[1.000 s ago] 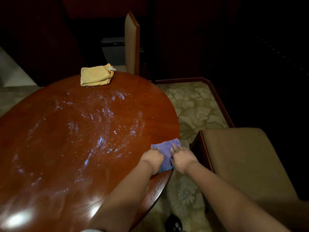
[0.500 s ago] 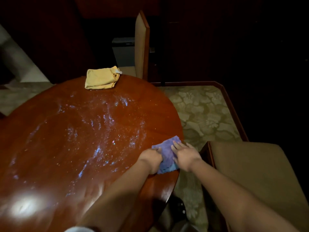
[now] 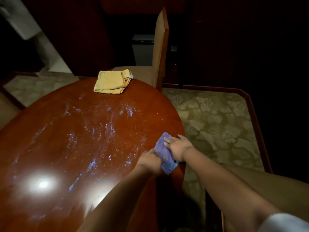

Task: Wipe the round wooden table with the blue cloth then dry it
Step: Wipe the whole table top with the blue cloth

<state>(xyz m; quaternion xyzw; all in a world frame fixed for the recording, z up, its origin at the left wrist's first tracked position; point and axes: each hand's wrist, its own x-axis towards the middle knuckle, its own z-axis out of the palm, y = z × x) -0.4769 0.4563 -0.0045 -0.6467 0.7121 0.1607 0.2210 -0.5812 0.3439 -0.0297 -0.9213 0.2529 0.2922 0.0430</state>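
Note:
The round wooden table (image 3: 50,148) is glossy red-brown, with wet streaks and droplets across its middle. A blue cloth (image 3: 163,149) lies bunched at the table's right edge. My left hand (image 3: 149,160) grips the cloth's near left side with curled fingers. My right hand (image 3: 179,145) lies on the cloth's right side, fingers fairly straight and pointing left, pressing it down. A folded yellow cloth (image 3: 111,82) with a white tag sits at the far edge of the table, well away from both hands.
A tan upholstered chair (image 3: 160,47) stands behind the table at the far side. Another tan seat (image 3: 275,188) is at the lower right. Patterned green carpet (image 3: 214,118) with a red border lies right of the table. A lamp glare (image 3: 43,184) marks the near tabletop.
The view has swung so the table sits lower and more left. Both hands stay on the blue cloth at the right edge; my right hand's fingers now reach further left over it.

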